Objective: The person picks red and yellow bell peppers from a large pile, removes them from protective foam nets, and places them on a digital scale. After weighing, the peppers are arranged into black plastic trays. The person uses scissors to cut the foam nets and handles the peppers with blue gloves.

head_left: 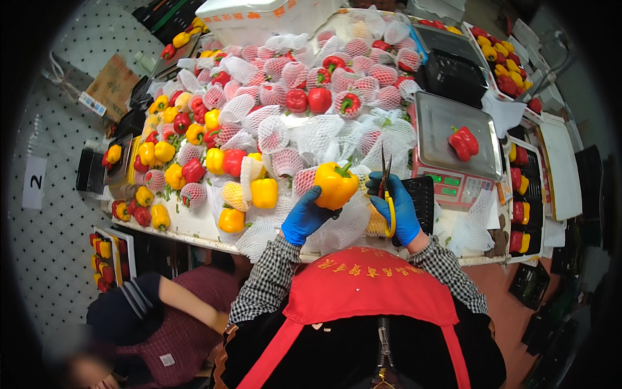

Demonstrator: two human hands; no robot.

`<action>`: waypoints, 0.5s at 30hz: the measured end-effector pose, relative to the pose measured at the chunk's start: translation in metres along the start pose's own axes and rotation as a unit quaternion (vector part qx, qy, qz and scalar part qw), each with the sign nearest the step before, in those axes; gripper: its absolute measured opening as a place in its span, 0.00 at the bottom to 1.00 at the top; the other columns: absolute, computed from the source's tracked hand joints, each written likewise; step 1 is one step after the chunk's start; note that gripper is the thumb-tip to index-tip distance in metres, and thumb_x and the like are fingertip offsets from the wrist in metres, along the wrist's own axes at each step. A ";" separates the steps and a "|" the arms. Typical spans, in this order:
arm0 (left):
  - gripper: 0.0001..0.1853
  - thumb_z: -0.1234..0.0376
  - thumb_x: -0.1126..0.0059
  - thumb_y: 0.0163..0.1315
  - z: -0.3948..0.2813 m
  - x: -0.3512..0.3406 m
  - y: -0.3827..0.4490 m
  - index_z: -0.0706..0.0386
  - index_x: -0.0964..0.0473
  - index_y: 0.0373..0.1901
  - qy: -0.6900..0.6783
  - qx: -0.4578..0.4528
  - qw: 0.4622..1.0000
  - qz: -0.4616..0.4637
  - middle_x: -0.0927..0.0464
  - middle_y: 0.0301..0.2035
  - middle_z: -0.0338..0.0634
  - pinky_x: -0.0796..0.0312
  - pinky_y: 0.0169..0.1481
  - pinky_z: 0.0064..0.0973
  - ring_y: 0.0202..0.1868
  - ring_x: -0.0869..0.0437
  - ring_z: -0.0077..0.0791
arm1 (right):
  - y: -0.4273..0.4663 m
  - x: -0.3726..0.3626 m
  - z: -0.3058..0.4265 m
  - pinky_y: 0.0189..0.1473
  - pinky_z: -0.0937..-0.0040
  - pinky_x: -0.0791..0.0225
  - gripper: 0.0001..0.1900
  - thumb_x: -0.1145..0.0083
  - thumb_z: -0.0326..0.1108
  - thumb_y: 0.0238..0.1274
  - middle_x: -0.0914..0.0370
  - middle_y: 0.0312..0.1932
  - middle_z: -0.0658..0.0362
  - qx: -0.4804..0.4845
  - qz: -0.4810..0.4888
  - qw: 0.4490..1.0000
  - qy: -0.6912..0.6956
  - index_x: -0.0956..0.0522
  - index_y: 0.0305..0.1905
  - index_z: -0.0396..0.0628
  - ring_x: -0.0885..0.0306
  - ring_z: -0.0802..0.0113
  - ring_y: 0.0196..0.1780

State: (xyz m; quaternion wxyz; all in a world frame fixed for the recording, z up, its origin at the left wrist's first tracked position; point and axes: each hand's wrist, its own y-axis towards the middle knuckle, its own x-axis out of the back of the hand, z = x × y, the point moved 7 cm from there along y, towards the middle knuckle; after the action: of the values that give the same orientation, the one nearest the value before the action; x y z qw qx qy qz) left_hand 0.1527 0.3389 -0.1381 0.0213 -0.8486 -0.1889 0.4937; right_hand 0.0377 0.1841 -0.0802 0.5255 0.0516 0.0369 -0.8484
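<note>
A yellow bell pepper (335,187) with a green stem rests in my blue-gloved left hand (306,216), above the packing table. In my right hand (403,209), also gloved, is a pair of scissors (388,204) with yellow handles, its dark blades pointing away from me. The blades are to the right of the pepper and apart from it. Beneath my hands lie white foam net sleeves (340,226). Just beyond my right hand is a black plastic tray (420,199), partly hidden by that hand.
Red and yellow peppers, many in foam nets (286,160), cover the table (194,223). On the right, a scale (457,141) bears a red pepper (464,143). Packed trays (520,214) stand farther right. A foam box (267,22) sits at the back. A person (165,316) bends at lower left.
</note>
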 end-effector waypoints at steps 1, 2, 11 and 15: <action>0.40 0.45 0.38 0.61 0.006 -0.008 0.006 0.60 0.36 0.67 0.018 0.009 1.000 0.002 0.24 0.53 0.51 0.28 0.46 0.30 0.45 0.21 0.35 | 0.000 0.005 0.009 0.61 0.72 0.31 0.26 0.34 0.28 0.62 0.24 0.53 0.59 0.031 -0.007 0.999 -0.032 0.30 0.63 0.45 0.26 0.71 0.59; 0.40 0.45 0.38 0.61 0.012 -0.017 0.011 0.60 0.36 0.67 0.036 0.017 0.999 0.004 0.24 0.52 0.51 0.28 0.46 0.29 0.44 0.21 0.34 | -0.001 0.007 0.020 0.61 0.72 0.31 0.26 0.33 0.29 0.62 0.24 0.53 0.59 0.061 -0.014 0.996 -0.064 0.30 0.63 0.45 0.25 0.71 0.58; 0.26 0.73 0.44 0.62 0.031 -0.114 0.047 0.65 0.32 0.63 0.300 -0.019 0.953 -0.035 0.20 0.41 0.44 0.25 0.37 0.23 0.32 0.20 0.23 | -0.011 0.067 0.014 0.47 0.75 0.26 0.24 0.33 0.37 0.65 0.25 0.47 0.59 -0.039 -0.113 0.986 0.114 0.31 0.60 0.42 0.23 0.73 0.47; 0.27 0.68 0.45 0.70 0.039 -0.087 0.061 0.61 0.35 0.70 0.466 -0.042 0.882 -0.060 0.18 0.40 0.45 0.24 0.33 0.21 0.29 0.19 0.23 | -0.017 0.088 0.014 0.56 0.74 0.31 0.24 0.34 0.35 0.64 0.26 0.49 0.58 -0.016 -0.122 0.979 0.160 0.30 0.60 0.43 0.26 0.69 0.54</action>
State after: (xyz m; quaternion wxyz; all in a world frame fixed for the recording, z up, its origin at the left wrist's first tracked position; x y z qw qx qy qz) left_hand 0.1000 0.2464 -0.0994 0.1013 -0.9678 -0.2285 0.0310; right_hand -0.0168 0.1122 -0.0773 0.4059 0.1735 0.1407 -0.8862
